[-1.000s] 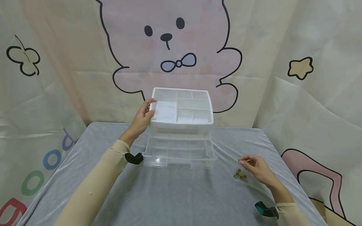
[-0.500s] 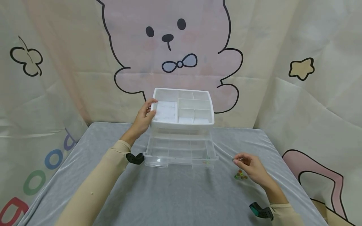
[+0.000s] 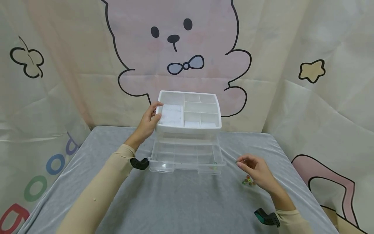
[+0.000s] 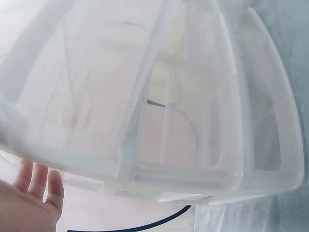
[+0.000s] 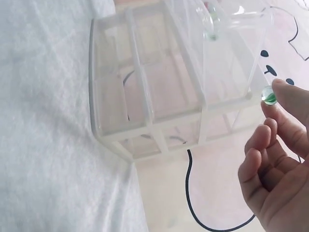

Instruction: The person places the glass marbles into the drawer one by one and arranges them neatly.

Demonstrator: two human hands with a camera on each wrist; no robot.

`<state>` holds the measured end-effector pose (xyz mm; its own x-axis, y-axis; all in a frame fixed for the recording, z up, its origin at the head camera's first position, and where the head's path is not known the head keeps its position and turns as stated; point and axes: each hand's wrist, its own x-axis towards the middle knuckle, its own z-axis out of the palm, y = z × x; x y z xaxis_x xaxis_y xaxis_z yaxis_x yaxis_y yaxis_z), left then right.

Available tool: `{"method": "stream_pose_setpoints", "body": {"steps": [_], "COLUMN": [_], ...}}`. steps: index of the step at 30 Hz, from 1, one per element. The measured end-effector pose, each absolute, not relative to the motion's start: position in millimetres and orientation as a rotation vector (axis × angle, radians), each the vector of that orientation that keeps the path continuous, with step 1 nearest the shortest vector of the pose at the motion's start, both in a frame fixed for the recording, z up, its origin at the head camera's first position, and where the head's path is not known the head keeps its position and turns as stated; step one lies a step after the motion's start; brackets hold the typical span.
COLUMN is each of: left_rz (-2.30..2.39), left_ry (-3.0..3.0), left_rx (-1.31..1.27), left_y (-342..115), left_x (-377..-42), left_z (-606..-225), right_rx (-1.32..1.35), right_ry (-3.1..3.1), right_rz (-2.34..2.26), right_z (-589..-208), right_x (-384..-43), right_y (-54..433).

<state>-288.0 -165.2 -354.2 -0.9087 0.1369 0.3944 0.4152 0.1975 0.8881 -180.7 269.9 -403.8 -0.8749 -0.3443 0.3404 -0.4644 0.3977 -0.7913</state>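
Note:
A clear plastic storage box with a white divided top tray stands on the table. Its lower drawer is pulled out toward me, and a few small coloured marbles show through the drawer's right front. My left hand grips the tray's left edge, thumb on the near side. To the right of the drawer, my right hand pinches a clear glass marble with a green swirl between thumb and forefinger. Just below that hand lies a small cluster of green, red and yellow marbles.
A grey-blue cloth covers the table. Behind and at both sides hang printed fabric walls. Black bands sit at both wrists.
My right hand has moved left with the marble, away from the cluster and closer to the drawer. My left hand keeps its grip on the tray's edge.

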Motion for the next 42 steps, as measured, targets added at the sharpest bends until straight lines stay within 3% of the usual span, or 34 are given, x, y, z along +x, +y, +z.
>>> {"method": "stream_pose_setpoints", "body": {"steps": [25, 42], "left_rz": [-1.780, -1.782], "left_ry": [-2.275, -2.266], "left_rx": [-0.513, -0.527], "left_y": [-165, -166], "left_x": [-286, -287], "left_z": [-353, -354], "right_rx": [1.016, 0.986], "right_ry": [-2.106, -2.250], "right_rz": [1.588, 1.537], "right_z": [-373, -373], "right_x": [-181, -199], "right_y": [222, 204]}}
